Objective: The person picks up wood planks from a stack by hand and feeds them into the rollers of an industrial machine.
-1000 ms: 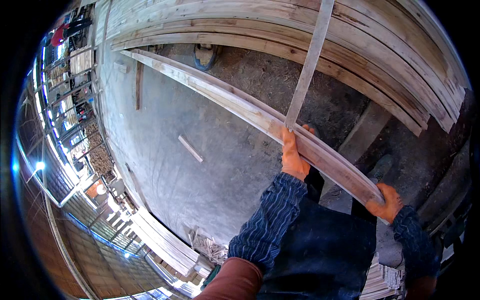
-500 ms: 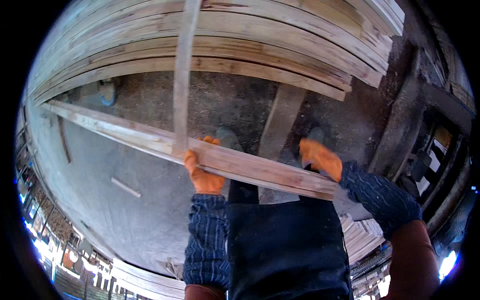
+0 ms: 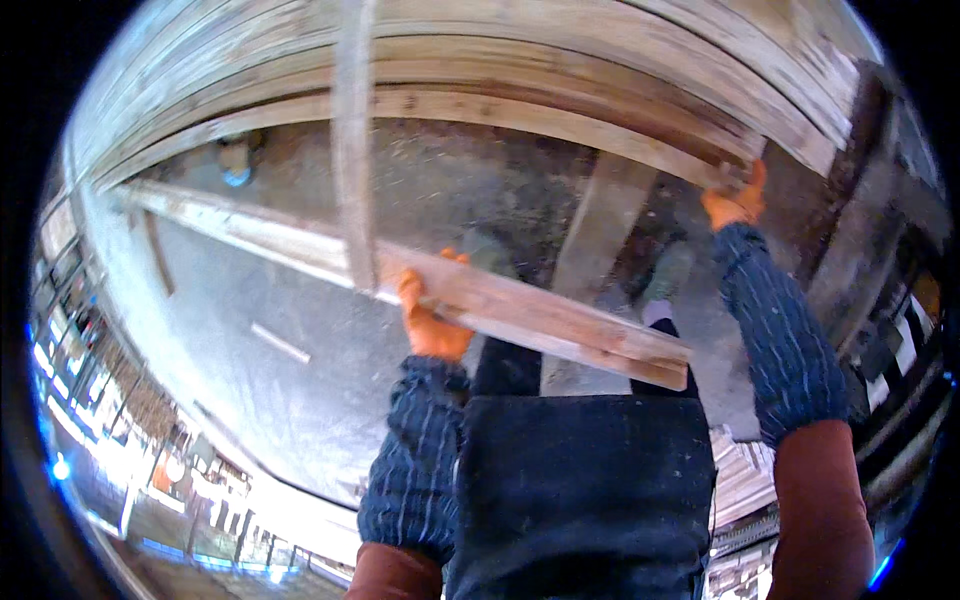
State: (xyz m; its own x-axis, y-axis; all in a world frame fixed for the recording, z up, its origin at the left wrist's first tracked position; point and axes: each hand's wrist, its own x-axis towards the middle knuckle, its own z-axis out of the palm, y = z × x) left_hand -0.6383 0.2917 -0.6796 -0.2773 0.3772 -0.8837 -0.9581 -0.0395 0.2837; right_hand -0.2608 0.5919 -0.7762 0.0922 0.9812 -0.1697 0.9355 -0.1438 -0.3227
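Note:
My left hand (image 3: 437,318), in an orange glove, grips the side of a long pale board (image 3: 540,310), thumb on the near side and fingertips over the far edge. It seems to be more than one piece laid together; it slants from far left down to near right, across the front of my legs. My right hand (image 3: 735,203), also gloved in orange, reaches far right and has its fingers round the end of the nearest plank (image 3: 560,137) of a stack. Blur hides the exact contact there. A narrow wooden strip (image 3: 352,150) runs from the stack to the held board.
The stack of long planks (image 3: 480,22) spans the far side. A flat wooden piece (image 3: 605,220) lies on the floor between my feet. A small stick (image 3: 281,342) lies at left. Dark machinery or framing (image 3: 900,330) stands at right, with more stacked wood (image 3: 742,470) behind my right side.
My right hand has left the near end of the held board and moved far and right to the stack's plank end. My left hand keeps its hold.

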